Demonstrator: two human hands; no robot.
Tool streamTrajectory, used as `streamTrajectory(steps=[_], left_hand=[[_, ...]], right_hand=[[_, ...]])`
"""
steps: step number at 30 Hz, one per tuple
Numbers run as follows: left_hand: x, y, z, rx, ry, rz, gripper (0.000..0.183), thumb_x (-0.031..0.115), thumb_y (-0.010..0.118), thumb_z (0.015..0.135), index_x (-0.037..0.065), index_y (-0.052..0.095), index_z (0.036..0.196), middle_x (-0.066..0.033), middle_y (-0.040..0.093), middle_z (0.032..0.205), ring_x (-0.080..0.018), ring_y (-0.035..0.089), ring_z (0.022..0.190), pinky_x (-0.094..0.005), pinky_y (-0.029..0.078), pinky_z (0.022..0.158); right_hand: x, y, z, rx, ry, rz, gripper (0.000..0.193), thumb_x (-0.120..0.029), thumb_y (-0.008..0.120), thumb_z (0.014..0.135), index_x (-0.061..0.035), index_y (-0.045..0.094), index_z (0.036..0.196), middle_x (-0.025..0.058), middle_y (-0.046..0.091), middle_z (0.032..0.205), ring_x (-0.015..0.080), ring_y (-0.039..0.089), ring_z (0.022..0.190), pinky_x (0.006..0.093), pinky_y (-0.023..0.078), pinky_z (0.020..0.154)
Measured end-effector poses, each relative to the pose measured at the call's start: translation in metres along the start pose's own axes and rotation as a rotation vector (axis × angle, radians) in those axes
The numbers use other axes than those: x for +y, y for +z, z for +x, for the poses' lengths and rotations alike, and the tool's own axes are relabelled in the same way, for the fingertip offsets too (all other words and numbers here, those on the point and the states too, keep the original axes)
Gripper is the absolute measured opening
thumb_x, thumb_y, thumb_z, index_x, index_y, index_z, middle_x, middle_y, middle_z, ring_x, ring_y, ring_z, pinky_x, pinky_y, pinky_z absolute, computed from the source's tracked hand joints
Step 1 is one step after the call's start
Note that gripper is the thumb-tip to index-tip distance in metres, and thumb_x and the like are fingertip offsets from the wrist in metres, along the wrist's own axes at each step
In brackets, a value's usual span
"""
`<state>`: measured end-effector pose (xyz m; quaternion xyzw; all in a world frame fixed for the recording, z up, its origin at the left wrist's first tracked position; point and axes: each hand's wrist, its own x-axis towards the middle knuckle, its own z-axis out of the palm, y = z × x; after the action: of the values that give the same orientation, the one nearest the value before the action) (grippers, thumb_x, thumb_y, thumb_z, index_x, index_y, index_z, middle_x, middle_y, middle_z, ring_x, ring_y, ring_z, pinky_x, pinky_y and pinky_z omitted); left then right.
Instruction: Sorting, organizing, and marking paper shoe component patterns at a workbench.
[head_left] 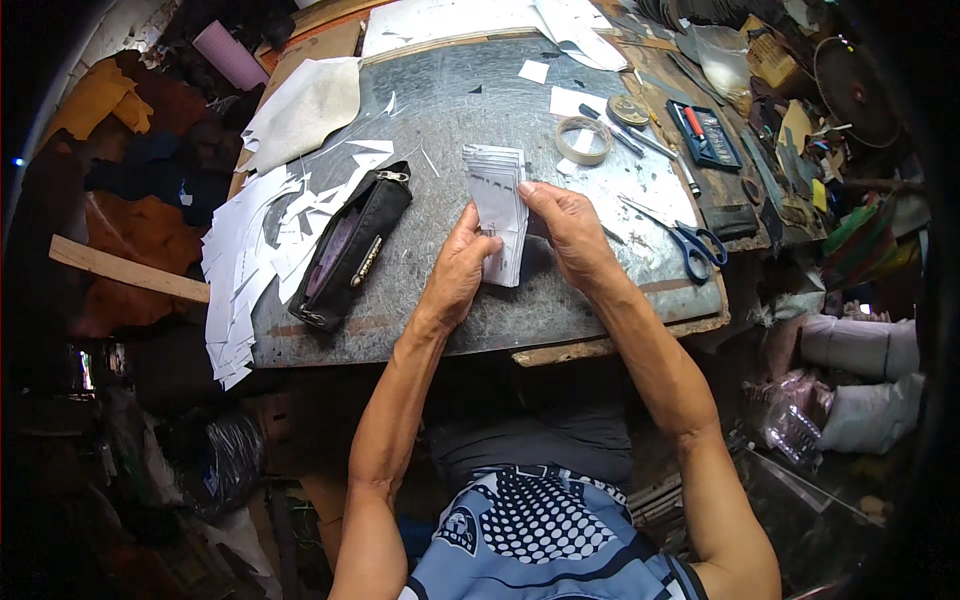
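Note:
Both hands hold a narrow stack of folded white paper with layered edges, upright over the table's near middle. My left hand grips its lower left side, the thumb lying across the front. My right hand pinches its upper right edge between thumb and fingers. To the left lies a long black zippered pouch, its zip undone and a purplish lining showing. On the right, blue-handled scissors rest on a white sheet. A roll of tape lies beyond my right hand.
White paper scraps pile along the grey table's left edge. Near the tape are a round tin and pens. A dark tray with a red tool sits farther right. A wooden strip juts in at left.

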<state>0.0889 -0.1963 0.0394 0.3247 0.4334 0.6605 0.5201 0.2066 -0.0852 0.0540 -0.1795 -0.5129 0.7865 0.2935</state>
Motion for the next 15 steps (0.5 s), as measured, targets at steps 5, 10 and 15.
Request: streamTrajectory(steps=[5, 10, 15], left_hand=[[-0.003, 0.012, -0.01, 0.073, 0.048, 0.014, 0.052, 0.004, 0.042, 0.089, 0.0, 0.034, 0.14, -0.0094, 0.054, 0.123, -0.0132, 0.055, 0.108, -0.0279, 0.044, 0.096], [0.012, 0.032, -0.044, 0.104, 0.038, 0.118, 0.048, 0.003, 0.043, 0.092, -0.002, 0.033, 0.139, -0.0112, 0.053, 0.125, -0.0148, 0.053, 0.111, -0.0291, 0.042, 0.098], [-0.001, 0.053, -0.127, 0.218, 0.033, 0.124, 0.06, 0.0, 0.043, 0.093, -0.007, 0.016, 0.146, -0.0177, 0.044, 0.136, -0.0199, 0.046, 0.124, -0.0303, 0.036, 0.104]], right_hand=[[0.006, -0.004, -0.007, -0.006, -0.034, -0.072, 0.028, -0.022, 0.057, 0.096, 0.0039, 0.065, 0.104, 0.0065, 0.067, 0.091, 0.0079, 0.059, 0.081, 0.0203, 0.047, 0.074], [-0.013, 0.02, -0.041, 0.109, -0.169, -0.213, 0.038, -0.011, 0.056, 0.095, 0.0056, 0.049, 0.128, 0.0066, 0.065, 0.091, 0.0092, 0.059, 0.082, 0.0233, 0.048, 0.075], [0.001, 0.043, -0.113, 0.108, -0.274, -0.338, 0.06, 0.0, 0.059, 0.089, -0.0051, 0.032, 0.142, 0.0112, 0.064, 0.097, 0.0149, 0.062, 0.09, 0.0284, 0.051, 0.079]])
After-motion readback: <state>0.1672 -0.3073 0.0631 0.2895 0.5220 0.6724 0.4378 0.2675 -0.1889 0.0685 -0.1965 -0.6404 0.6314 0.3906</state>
